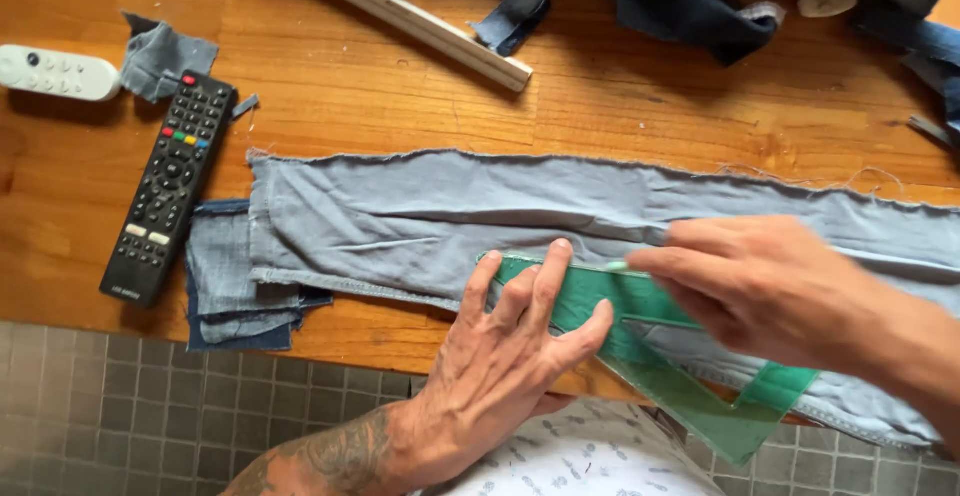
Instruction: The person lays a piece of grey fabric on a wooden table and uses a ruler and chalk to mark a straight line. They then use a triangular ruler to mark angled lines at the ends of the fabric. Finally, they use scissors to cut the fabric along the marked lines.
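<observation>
Head view: your left hand [510, 341] lies flat, fingers spread, pressing the green set square [690, 376] onto the grey fabric strip [420, 211] at the table's near edge. Your right hand [760, 281] pinches a pale marker [618, 267] against the square's upper edge. Further off lie a black remote [170, 186] and a wooden ruler [410, 18].

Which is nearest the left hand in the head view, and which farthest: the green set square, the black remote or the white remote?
1. Green transparent plastic set square: under the left hand, touching.
2. Black remote control: left, on the wooden table.
3. White remote control: far left corner.
</observation>
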